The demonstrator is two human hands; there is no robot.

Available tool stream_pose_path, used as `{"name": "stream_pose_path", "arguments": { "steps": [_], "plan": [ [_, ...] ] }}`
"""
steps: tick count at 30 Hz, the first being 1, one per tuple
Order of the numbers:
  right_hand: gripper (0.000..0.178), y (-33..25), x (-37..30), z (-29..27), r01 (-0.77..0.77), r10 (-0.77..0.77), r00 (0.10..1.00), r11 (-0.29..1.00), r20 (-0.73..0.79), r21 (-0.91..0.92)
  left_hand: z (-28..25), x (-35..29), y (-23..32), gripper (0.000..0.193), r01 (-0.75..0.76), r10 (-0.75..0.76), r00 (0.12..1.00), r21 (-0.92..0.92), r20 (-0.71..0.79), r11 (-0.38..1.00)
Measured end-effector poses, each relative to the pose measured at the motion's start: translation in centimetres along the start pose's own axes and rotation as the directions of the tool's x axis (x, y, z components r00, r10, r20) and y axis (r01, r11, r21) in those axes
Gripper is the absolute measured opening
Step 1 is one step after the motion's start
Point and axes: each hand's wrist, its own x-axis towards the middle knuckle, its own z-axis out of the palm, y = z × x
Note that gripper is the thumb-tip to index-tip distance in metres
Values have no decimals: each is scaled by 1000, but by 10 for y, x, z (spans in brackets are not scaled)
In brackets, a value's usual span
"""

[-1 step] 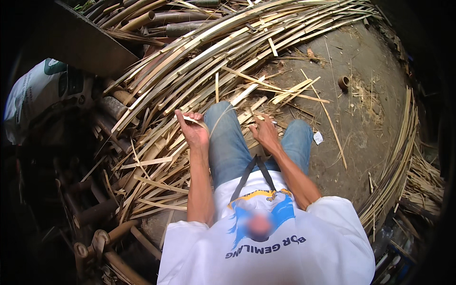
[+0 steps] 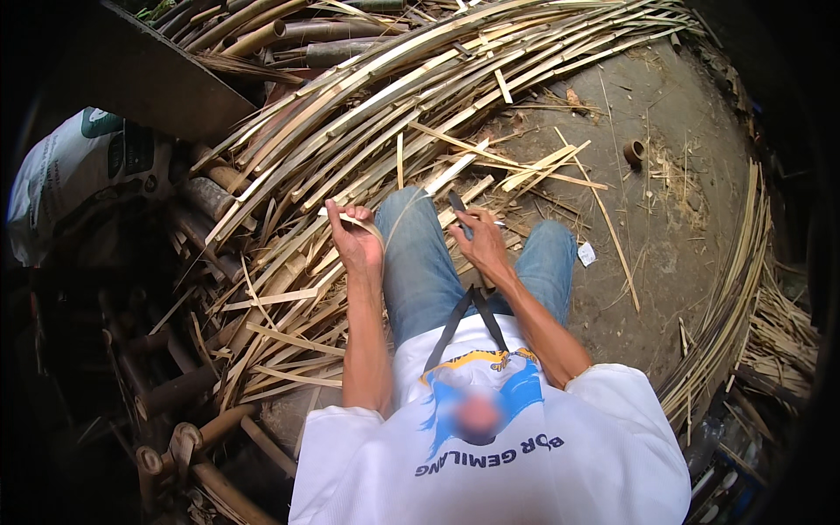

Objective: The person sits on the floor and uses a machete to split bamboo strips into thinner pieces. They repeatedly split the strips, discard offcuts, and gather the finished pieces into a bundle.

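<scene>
Has on a white shirt (image 2: 560,420) at the bottom of the frame, with blue jeans (image 2: 409,271) bent at the knees in the middle. Holds a thin, pale strip (image 2: 360,225) in the left hand (image 2: 360,251), just left of the middle, with curled fingers. Grips a dark knife (image 2: 457,202) in the right hand (image 2: 481,245), near the middle, with closed fingers and the tip toward the upper left. Has the strip touching the left hand, to the left of the knife, with a gap between. Points it, the long way, down and right toward the left knee. Cannot tell the place of its far end: too thin to see.

Past the knees, faces a big heap of split sticks (image 2: 376,114) from the left to the top right, loose bits (image 2: 542,166) and a small brown ring (image 2: 633,153) on the grey floor (image 2: 674,289), and a white sack (image 2: 66,175) at the upper left.
</scene>
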Motion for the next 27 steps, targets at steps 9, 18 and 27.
{"name": "stream_pose_path", "arguments": {
  "steps": [9,18,27],
  "plan": [
    [36,-110,32,22,-188,-47,968,509,245,840,21,-9,6,26,136,-188,981,521,49,843],
    [25,-114,44,22,-128,-55,988,255,147,958,-28,-14,-10,45,10,-88,987,496,134,868],
    [24,-75,26,5,-297,45,955,148,293,943,-88,-2,8,36,-61,50,984,-55,-172,997]
  ]
}}
